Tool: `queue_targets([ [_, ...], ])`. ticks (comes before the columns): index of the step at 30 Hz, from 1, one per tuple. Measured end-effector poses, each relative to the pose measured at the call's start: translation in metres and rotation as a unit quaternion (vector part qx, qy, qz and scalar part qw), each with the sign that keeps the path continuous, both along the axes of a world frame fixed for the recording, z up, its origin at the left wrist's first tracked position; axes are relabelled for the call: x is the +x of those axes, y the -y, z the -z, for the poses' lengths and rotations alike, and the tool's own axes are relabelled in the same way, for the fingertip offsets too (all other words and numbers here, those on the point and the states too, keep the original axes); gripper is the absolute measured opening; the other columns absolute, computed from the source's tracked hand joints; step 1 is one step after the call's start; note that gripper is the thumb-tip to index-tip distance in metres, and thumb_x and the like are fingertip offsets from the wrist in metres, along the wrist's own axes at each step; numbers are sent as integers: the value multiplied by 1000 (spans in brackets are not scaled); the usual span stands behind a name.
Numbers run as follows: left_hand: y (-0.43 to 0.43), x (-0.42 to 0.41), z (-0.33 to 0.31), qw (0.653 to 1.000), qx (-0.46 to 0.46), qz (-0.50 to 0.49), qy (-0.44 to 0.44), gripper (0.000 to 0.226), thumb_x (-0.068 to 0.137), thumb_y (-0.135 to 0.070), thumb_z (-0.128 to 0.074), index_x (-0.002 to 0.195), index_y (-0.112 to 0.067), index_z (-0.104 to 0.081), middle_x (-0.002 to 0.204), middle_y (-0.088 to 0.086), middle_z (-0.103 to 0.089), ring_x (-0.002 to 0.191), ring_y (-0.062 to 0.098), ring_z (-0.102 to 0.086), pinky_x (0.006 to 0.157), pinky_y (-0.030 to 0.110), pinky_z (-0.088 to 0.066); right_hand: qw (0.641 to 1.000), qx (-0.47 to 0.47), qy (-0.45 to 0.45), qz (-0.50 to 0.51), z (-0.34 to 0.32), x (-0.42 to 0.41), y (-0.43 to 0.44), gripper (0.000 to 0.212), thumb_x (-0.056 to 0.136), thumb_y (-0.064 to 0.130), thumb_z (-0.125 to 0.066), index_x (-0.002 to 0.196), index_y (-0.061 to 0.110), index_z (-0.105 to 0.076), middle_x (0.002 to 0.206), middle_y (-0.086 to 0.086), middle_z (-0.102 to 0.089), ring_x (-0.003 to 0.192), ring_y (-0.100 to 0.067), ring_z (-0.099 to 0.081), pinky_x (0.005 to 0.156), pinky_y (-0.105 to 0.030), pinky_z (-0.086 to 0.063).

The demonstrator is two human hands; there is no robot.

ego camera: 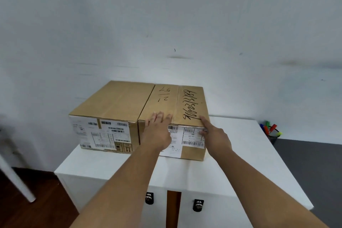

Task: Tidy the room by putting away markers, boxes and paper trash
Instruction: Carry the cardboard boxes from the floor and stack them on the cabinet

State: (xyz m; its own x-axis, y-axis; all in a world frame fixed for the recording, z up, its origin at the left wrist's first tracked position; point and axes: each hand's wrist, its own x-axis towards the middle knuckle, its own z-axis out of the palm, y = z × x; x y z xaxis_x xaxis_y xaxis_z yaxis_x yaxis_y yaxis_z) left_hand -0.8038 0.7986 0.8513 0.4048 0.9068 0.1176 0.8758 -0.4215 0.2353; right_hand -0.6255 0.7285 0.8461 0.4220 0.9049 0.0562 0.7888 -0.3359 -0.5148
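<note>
Two brown cardboard boxes stand side by side on a white cabinet, against the wall. The left box carries white shipping labels on its front. The right box has black handwriting on top and barcode labels on its front. My left hand lies flat over the right box's near top edge, fingers spread. My right hand presses on that box's near right corner, forefinger on top and thumb on the front label. Neither hand wraps around the box.
A black mesh cup with several coloured markers stands behind the cabinet's right side. Two black locks sit on the cabinet's front, with a brown gap between the doors. A white leg slants at the left over dark wooden floor.
</note>
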Motion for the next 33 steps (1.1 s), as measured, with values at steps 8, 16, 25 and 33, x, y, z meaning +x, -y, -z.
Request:
queue_targets([
  [8, 31, -1, -13, 985, -44, 26, 163, 54, 93, -22, -56, 142, -16, -34, 155, 8, -28, 147, 26, -15, 119, 41, -17, 998, -22, 32, -40, 2, -2, 25, 74, 97, 31, -43, 147, 45, 11, 92, -10, -60, 78, -26, -58, 69, -35, -49],
  [16, 185, 2, 122, 989, -30, -25, 144, 38, 81, -16, -60, 119, -16, -56, 118, 5, -57, 112, 25, -51, 95, 37, -42, 994, 6, -65, -91, 140, 16, 201, 61, 95, 18, -50, 149, 24, -23, 145, -3, -42, 127, -22, -48, 104, -34, -42],
  [25, 340, 18, 325, 905, -410, -108, -43, 53, 84, -31, -59, 133, -17, -42, 136, 9, -42, 127, 29, -42, 101, 39, -41, 965, -228, -105, -73, 305, 67, 347, 47, 93, 21, -53, 138, 19, -41, 140, -4, -43, 126, -22, -46, 103, -35, -41],
  [33, 398, 11, 476, 809, -542, -230, 15, 76, 82, -22, -66, 145, -9, -28, 144, 17, -39, 132, 31, -41, 105, 35, -37, 868, -440, -205, 106, 462, 95, 425, 69, 87, 32, -61, 145, 11, -30, 144, -13, -44, 129, -35, -45, 106, -42, -40],
])
